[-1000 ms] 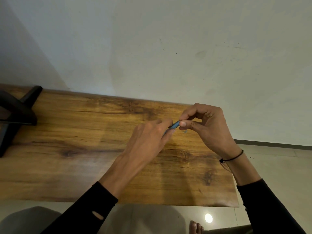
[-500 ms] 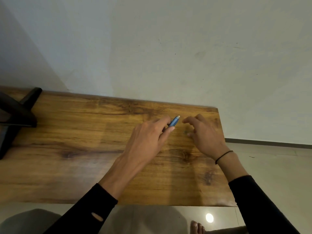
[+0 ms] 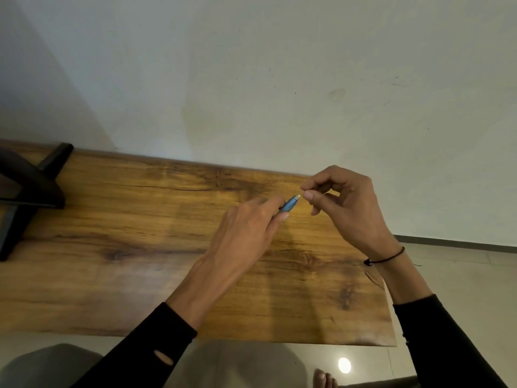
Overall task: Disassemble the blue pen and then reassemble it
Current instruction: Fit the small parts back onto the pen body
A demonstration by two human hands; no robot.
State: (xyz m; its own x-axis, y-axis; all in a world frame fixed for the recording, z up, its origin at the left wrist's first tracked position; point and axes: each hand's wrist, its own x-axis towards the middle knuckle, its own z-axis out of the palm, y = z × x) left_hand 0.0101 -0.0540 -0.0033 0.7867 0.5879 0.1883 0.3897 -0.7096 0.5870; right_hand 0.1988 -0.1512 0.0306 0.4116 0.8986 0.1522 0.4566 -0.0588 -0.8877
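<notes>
Blue pen mostly hidden inside closed left hand; right hand pinching something too small to identify.

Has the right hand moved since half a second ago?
Yes. The right hand has lifted off the wooden table and now pinches near the tip of the blue pen, nearer the table's far edge.

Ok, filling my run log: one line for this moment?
left hand: holds blue pen | right hand: pinched beside tip, contents unclear | over wooden table

Long black sleeves, the left with a small hole; black cord bracelet on right wrist.
</notes>
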